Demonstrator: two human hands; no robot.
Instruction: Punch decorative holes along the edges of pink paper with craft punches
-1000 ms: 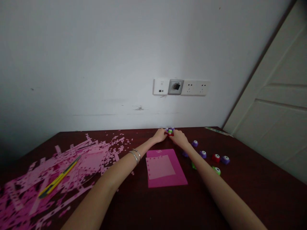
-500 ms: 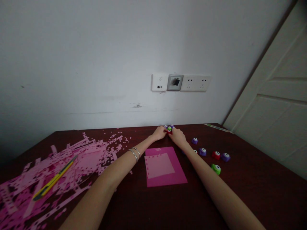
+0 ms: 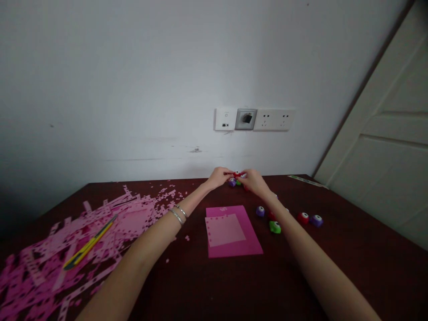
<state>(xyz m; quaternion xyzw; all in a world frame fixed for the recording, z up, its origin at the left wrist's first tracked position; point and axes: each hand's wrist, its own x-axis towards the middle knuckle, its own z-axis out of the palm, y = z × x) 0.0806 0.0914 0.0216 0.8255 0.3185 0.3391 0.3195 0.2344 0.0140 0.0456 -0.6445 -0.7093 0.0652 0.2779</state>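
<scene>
Near the wall at the back of the table, a small red craft punch (image 3: 237, 174) with a white top is pinched between the fingers of both my hands. My left hand (image 3: 217, 177) grips it from the left, and my right hand (image 3: 254, 182) from the right, partly covering it. Just below the fingers sit a purple punch (image 3: 232, 182) and a green punch (image 3: 238, 182). Closer to me lies a dark pink sheet (image 3: 252, 238) with a light pink sheet (image 3: 225, 232) on top, punched with small holes along two edges.
Punched pink paper strips (image 3: 130, 218) and tiny cut-outs cover the left side, with a yellow utility knife (image 3: 90, 244) on them. Several more punches lie around my right forearm, among them a green one (image 3: 275, 227) and a red one (image 3: 303, 218). Wall sockets (image 3: 274, 120) are behind.
Both hands have risen slightly, lifting the red punch above the cluster at the back. My right forearm has shifted, so punches beside it show differently.
</scene>
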